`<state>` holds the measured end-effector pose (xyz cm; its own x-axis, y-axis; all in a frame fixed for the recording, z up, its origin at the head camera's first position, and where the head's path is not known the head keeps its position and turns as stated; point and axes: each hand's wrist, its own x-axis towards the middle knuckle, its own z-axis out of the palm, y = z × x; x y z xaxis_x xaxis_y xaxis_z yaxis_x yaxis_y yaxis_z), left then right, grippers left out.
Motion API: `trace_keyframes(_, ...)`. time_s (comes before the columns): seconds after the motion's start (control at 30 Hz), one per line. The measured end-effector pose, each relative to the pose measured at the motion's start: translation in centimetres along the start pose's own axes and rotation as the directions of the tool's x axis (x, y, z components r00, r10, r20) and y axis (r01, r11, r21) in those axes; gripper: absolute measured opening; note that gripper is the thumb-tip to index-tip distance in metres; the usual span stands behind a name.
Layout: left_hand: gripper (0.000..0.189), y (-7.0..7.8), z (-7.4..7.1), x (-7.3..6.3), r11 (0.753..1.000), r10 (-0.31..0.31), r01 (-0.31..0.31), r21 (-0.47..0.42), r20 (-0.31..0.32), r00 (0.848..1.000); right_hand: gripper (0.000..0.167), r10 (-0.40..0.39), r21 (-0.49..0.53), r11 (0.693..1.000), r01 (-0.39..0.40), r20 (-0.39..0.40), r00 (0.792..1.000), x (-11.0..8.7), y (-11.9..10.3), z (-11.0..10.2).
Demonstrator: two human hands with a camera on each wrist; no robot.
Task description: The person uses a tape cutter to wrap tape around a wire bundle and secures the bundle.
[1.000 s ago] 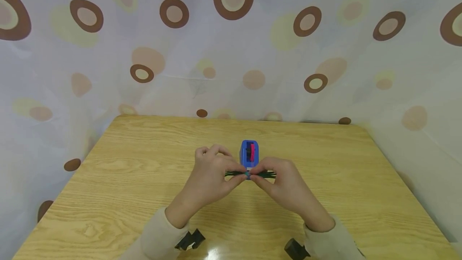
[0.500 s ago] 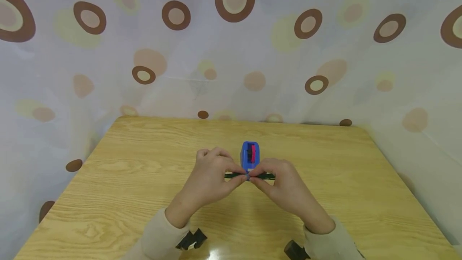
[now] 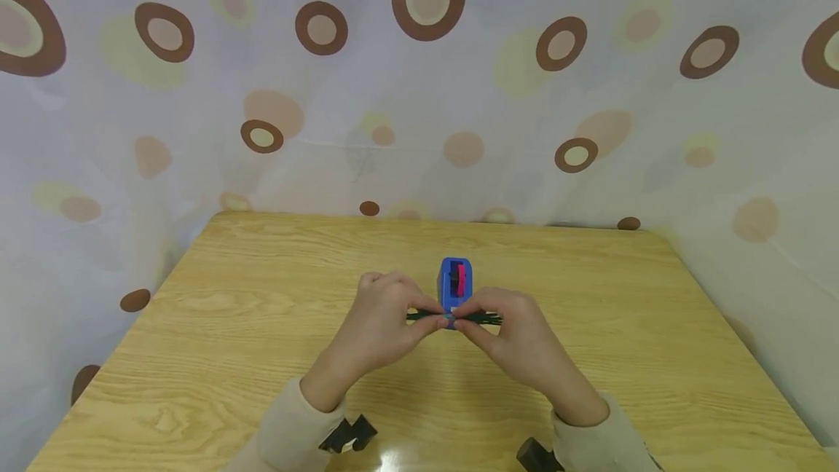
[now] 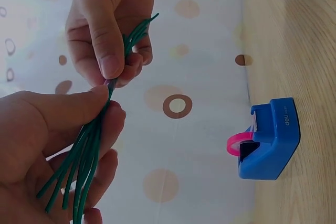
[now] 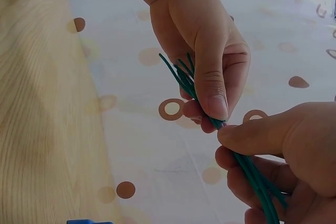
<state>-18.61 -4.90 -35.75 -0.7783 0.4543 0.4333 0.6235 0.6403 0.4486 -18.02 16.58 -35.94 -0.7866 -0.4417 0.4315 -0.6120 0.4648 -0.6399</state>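
A bundle of thin green wire-like strands runs sideways between my two hands, above the table. My left hand pinches it near the middle with thumb and forefinger, and loose ends fan out across the palm in the left wrist view. Right beside it, the thumb and forefinger of my right hand pinch the bundle too, the tips almost meeting. A small purplish wrap shows between the thumbs, mostly hidden by the fingers. More free ends spread past the left hand in the right wrist view.
Just beyond the hands, a blue tape dispenser stands on the wooden table. It carries a pink roll. A pale curtain with brown rings hangs behind and beside the table. Black camera mounts sit at the sleeves.
The upper fingers of the left hand have dipped slightly. Both hands keep pinching the bundle in about the same place, and the head view has shifted a little.
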Motion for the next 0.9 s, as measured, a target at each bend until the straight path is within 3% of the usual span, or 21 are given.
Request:
trace_keyframes(0.43, 0.008, -0.02, -0.03, -0.01, 0.997, 0.066, -0.062, 0.048, -0.083, 0.994, 0.015, 0.036, 0.022, 0.999, -0.037, 0.022, 0.999, 0.15, -0.39, -0.35)
trace_keyframes(0.9, 0.010, -0.16, 0.08, 0.09, 0.968, 0.207, -0.181, 0.172, -0.147, 0.967, 0.010, 0.014, 0.038, 0.999, -0.016, 0.035, 0.999, 0.09, -0.01, -0.44)
